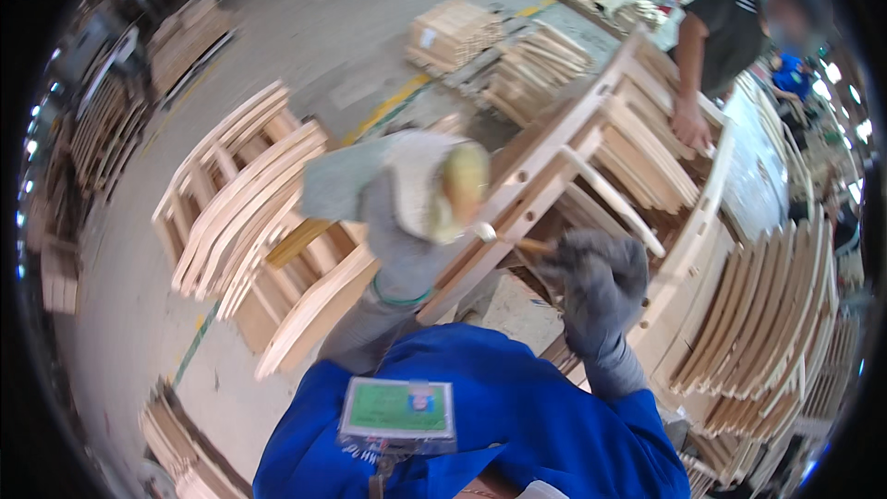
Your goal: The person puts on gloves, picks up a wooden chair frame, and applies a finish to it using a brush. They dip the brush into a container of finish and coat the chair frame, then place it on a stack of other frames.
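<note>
My left hand [393, 222], in a grey glove, is closed around a whitish plastic container [416, 171] with a yellowish, stained mouth; motion blurs it. My right hand [601, 282], also gloved in grey, grips a thin wooden stick [534, 245]. White stuff coats the stick's tip, just beside the container's mouth; whether it has bristles I cannot tell. Both hands are over the near end of a long wooden rail [522, 176] with a row of drilled holes. A loose wooden bar [614, 201] lies slanting across the wooden pieces to the right of the rail.
Across the rails, a co-worker's hand [688, 127] rests on the wood. Curved wooden parts [249, 189] are stacked on the floor at left, and curved slats [753, 314] stand at right. Further off are wooden bundles [453, 32] near a yellow floor line [393, 106].
</note>
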A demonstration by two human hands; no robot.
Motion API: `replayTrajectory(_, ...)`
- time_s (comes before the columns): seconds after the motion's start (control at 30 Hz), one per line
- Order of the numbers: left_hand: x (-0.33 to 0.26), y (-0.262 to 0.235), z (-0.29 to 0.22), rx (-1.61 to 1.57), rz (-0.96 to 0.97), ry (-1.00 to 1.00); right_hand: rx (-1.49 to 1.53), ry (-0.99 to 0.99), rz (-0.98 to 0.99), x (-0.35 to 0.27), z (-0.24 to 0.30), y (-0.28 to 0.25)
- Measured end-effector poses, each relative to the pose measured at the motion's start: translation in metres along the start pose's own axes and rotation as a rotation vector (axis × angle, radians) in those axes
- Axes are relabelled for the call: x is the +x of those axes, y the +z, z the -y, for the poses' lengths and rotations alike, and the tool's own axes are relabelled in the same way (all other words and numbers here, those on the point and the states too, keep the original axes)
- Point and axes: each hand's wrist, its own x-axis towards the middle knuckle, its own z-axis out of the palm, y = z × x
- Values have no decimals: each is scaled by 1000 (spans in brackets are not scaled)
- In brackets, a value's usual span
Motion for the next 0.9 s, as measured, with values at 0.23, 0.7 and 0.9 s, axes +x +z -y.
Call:
replayTrajectory(0.23,6,-6,9,364,74,186,-452,-68,133,200,25,-129)
replayTrajectory(0.7,-1,-57,16,716,159,113,-556,290,74,328,-42,-222)
replayTrajectory(0.9,0,-44,19,691,142,122,-652,272,0,328,-59,-216)
